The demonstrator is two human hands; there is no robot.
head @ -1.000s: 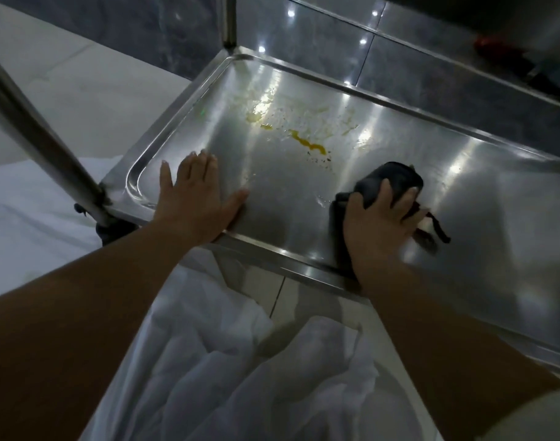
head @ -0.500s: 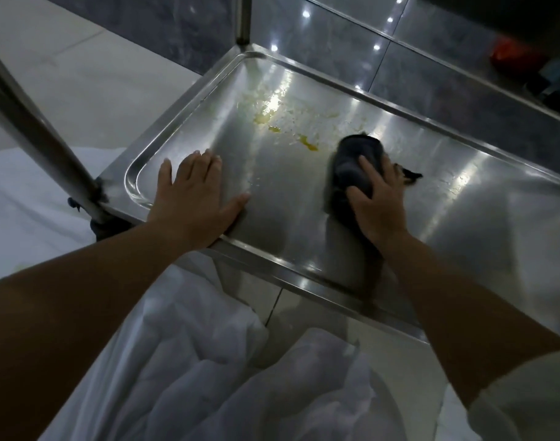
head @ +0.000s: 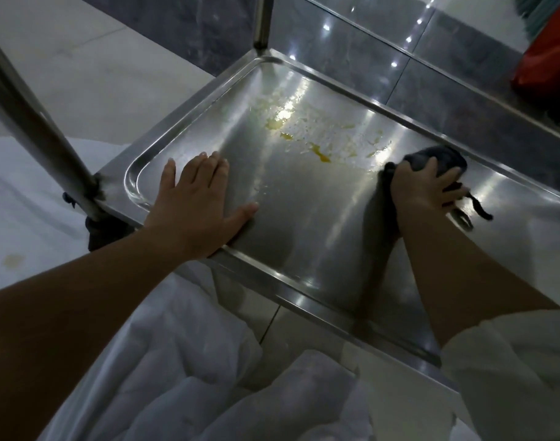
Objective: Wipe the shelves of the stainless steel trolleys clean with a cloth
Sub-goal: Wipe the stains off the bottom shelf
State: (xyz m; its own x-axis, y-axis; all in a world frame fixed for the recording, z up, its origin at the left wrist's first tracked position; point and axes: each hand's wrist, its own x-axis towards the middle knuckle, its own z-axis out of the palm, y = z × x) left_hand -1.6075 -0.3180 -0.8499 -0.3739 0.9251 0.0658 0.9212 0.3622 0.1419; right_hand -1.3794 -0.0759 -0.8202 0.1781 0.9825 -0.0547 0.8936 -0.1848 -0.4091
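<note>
Left hand (head: 194, 203) flat, fingers straight; right hand (head: 426, 189) curled, gripping.

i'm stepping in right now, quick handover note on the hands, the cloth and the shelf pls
Left hand: flat on the shelf near its front left corner, fingers straight, holding nothing.
Right hand: fingers curled round the dark cloth, pressing it on the shelf towards the right, a loose strand trailing beside it.
Done: the near part of the shelf, between the hands, looks free of residue.
Left: the yellow spill and pale smears around it in the far middle, just left of the cloth, are not yet wiped. Other shelves are out of view.
</note>
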